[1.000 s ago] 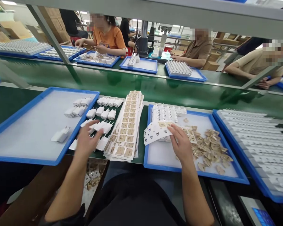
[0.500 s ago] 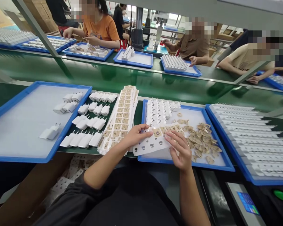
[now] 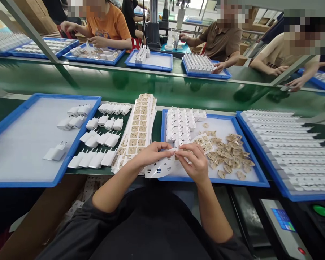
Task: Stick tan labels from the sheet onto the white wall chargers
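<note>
My left hand (image 3: 155,154) pinches a white sticker sheet (image 3: 160,167) between thumb and fingers. Dark cut-out shapes dot its lower part, and tan stickers (image 3: 205,143) fill the far end, which shows beyond my right hand (image 3: 194,159). The right fingertips are closed on the sheet beside the left thumb; whether they also grip a single sticker is hidden. Both hands are over the near edge of a blue-rimmed tray (image 3: 234,126). White charger plugs (image 3: 178,124) stand in rows at its back left, and a heap of loose tan pieces (image 3: 230,153) lies to the right.
Left of my hands lies a stack of sticker sheets (image 3: 138,124), with several white plugs (image 3: 97,159) beside it. Another blue tray (image 3: 24,144) holds a few plugs. A full tray (image 3: 281,155) stands at right. Across the green belt (image 3: 124,85), co-workers (image 3: 108,23) handle parts.
My right hand has moved left to the left thumb, its fingers now pinched together. The sheet has bent and its near end has shifted left. The view has tilted slightly.
</note>
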Demonstrator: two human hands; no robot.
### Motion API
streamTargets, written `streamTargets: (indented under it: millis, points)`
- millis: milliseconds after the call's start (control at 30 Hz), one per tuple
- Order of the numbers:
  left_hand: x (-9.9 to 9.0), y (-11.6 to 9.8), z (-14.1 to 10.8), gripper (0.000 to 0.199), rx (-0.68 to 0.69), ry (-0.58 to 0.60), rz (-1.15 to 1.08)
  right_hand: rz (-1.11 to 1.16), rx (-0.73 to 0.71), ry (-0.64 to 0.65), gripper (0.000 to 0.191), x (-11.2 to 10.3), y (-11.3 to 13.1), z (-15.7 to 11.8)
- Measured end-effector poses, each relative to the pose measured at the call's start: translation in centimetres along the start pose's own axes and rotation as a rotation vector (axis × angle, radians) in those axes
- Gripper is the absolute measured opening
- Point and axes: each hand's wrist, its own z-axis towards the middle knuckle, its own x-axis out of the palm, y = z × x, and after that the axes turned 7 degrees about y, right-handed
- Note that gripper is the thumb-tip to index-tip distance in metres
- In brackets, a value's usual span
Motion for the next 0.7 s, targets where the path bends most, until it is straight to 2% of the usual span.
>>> streamTargets:
  millis: [133,267,367,467,600,700]
  points:
    - [-0.5,-0.1,0.0,0.032,-0.094,0.007,-0.053,0.168,0.077,-0.126,0.017,-0.3,-0.2,-1.1]
    - [-1.5,-0.2,-0.5,0.032,-0.21,0.086,0.155,0.354,0.282,-0.284,0.004,-1.0,-1.4,-2.7]
    - [-2.2,-0.1,-0.4,0.027,-0.223,0.061,0.423,0.41,0.424,-0.164,0.008,-1.5,-2.4,-4.0]
    - [-2.4,-0.2,0.1,0.019,-0.204,-0.006,0.674,0.361,0.496,-0.015,0.012,-1.4,-2.8,-4.9]
    - [-1.6,-1.1,1.1,0.023,-0.181,-0.098,0.881,0.371,0.53,0.001,0.011,-0.9,-2.8,-5.7]
    - [-0.4,-1.8,2.2,0.031,-0.018,-0.215,1.013,0.452,0.556,-0.006,0.012,-0.6,-3.1,-6.1]
